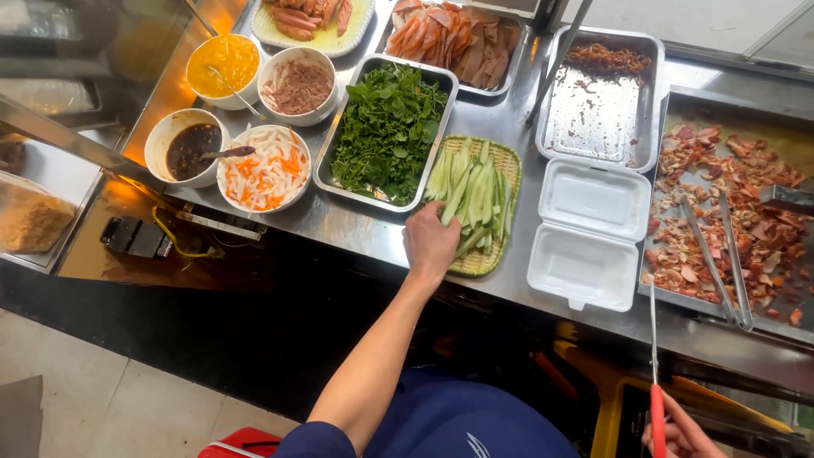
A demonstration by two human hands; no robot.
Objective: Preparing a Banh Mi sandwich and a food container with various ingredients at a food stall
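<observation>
A person's left hand [430,244] reaches over the near edge of a stainless-steel tabletop [509,119], fingers curled down onto the cucumber spears [471,191], which lie in a round woven green basket [500,254] near the middle of that edge. Whether the fingers have closed on a spear cannot be told, since the back of the hand hides them.

The right hand [678,437] sits low at the near right corner, off the tabletop, clamped on the red handle of a long thin metal tool [653,356] that points up toward the tabletop's edge.

Just right of the basket lies an open white foam box [589,233], lid flat toward the far side and nothing inside. Beyond the box stands a steel tray [598,106] with only a few browned shreds along its far end. At the right edge a large flat tray of chopped roast meat [746,195] carries a pair of metal tongs [716,254] lying across the pieces.

Left of the basket, touching it, a deep steel pan holds leafy green herbs [388,127]. Further left, four white bowls cluster toward the left edge: pickled carrot and white radish [264,170], dark sauce [188,148] with a spoon resting across it, minced pâté-like meat [297,85] and yellow sauce [223,64]. Along the far edge sit a tray of sliced cold cuts [454,38] and a plate of sausages [309,17].
</observation>
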